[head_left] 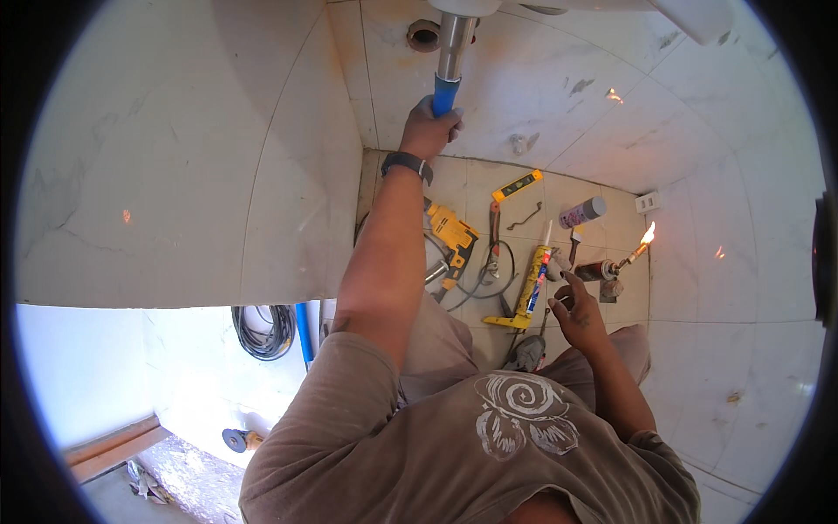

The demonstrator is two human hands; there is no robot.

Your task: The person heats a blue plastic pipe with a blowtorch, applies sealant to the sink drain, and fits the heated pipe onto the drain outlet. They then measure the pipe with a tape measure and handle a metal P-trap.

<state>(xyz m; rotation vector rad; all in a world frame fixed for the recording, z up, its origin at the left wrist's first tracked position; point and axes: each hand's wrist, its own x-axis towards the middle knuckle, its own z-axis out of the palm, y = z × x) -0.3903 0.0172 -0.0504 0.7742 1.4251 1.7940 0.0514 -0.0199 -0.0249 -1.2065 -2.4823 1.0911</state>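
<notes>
At your far left, one pale tiled partition (175,166) fills the upper side, and below it lie one angle grinder (240,439), one coil of black cable (264,334) and one upright-looking blue tube (304,334). Your left forearm reaches up past the partition and hides part of the floor (611,310) beneath it. Your left hand (432,129) has its fingers closed around one blue pipe piece (446,96), which sits around the lower end of one metal drain tube (455,48) under the white basin (467,7); one round wall hole (424,36) is just beside the tube. Right of that forearm you have one yellow drill (452,231), one red-handled wrench (495,227), one yellow level (518,185) and one small bent metal tool (526,216). One yellow caulking gun (530,288) lies between the drill and your right hand (578,314), whose fingers are loosely bent with a gap from the thumb, holding nothing that you can see. Beyond it are one brush (575,245), one grey spray can (582,212) and, near your fingers, one torch (602,270) with its single flame (648,233) alight.
</notes>
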